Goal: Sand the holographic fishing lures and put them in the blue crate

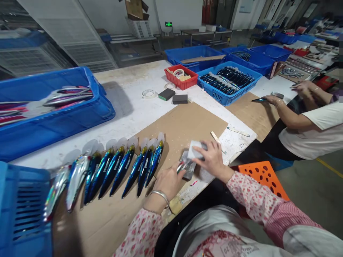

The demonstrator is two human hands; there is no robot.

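Fingers of my left hand [168,184] are closed on a fishing lure [180,167], of which only a small end shows; the rest is hidden or blurred. My right hand [213,157] grips a pale grey block [195,150] just above a dark grey block [189,173] on the cardboard sheet [171,125]. Left of my hands lies a row of several glossy blue lures [128,166] with clear lips at their far ends. Two silvery lures [77,180] lie at the row's left end.
Blue bins [104,107] stand at the left. Beyond the cardboard are two dark blocks [180,99], a tape roll [148,93], a red tray [184,84] and a blue basket of lures [227,98]. A co-worker's hands [273,100] are at the right, behind an orange stool [264,175].
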